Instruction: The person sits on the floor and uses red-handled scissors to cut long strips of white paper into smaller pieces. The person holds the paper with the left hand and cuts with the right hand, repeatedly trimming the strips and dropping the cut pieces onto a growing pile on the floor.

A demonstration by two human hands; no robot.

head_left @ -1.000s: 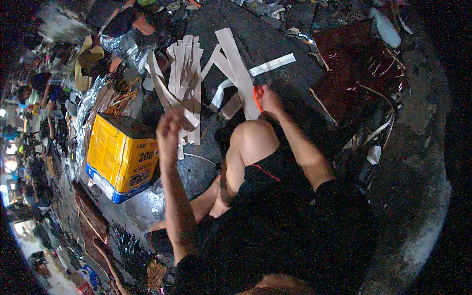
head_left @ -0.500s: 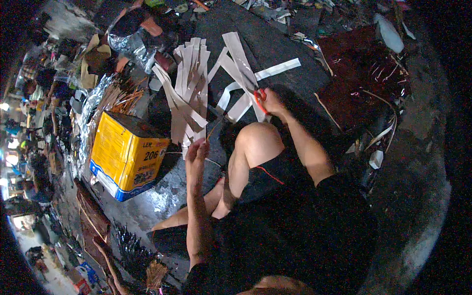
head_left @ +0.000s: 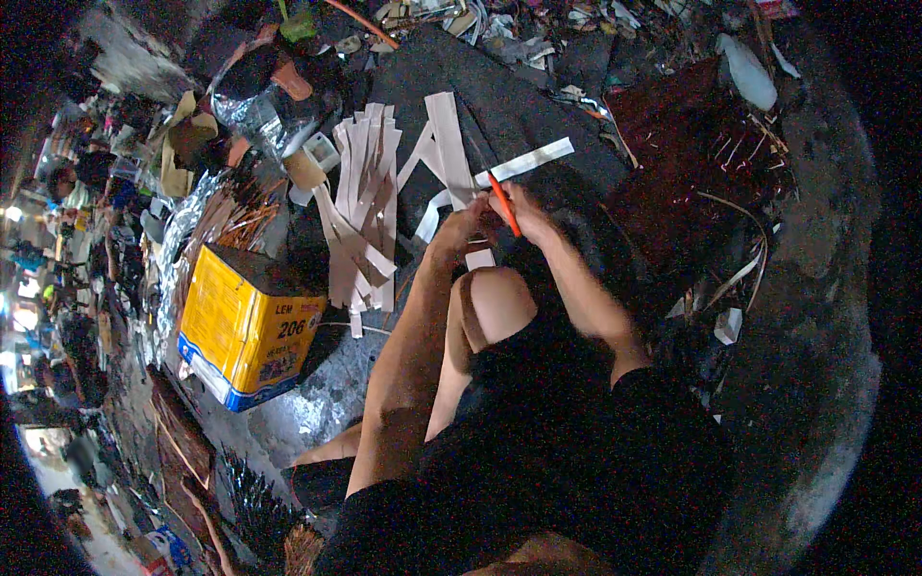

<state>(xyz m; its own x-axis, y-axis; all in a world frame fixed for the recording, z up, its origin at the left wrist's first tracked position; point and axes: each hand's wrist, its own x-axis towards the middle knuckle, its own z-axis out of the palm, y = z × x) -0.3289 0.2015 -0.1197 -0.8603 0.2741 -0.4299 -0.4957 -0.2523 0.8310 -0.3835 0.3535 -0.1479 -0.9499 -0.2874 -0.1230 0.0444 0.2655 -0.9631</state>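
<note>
My right hand is closed round a pair of scissors with orange handles, their dark blades pointing away from me. Close beside it, my left hand has its fingers closed at the near part of a long pale strip. The fingers partly hide that strip, and a short pale end shows below them above my knee. A white strip passes crosswise behind the scissors. To the left lies a loose pile of pale strips, some crossing each other.
A yellow and blue square tin stands at the left. Dark sheet material lies under the strips, with a dark red sheet at the far right. Scraps and crumpled foil-like material litter the floor, and my bent knee is just below my hands.
My left hand has moved right and away from me, from beside the strip pile to the scissors. The scissors have turned in my right hand. The view has shifted slightly.
</note>
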